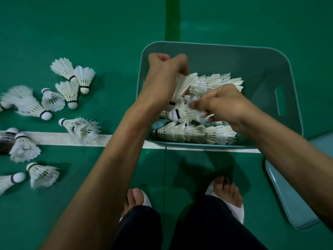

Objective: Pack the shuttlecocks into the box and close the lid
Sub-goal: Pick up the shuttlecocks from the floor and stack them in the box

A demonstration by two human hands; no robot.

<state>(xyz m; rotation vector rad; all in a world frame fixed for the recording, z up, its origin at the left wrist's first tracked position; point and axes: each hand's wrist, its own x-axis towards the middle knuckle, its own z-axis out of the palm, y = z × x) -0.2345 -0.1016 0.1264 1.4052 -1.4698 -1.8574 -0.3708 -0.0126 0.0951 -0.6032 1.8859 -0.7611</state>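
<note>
Green court floor (90, 24), white line (63, 139), loose shuttlecocks (70, 92), teal box (252, 56), lid (288, 195)

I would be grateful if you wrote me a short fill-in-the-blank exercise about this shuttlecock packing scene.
1. The loose shuttlecocks on the floor lie to the person's ___ of the box.
2. The lid lies on the floor, so the box stands ___.
3. The left hand holds a shuttlecock by its ___, cork end down.
4. The right hand pinches a second shuttlecock inside the ___.
Missing words: left; open; feathers; box.
</note>
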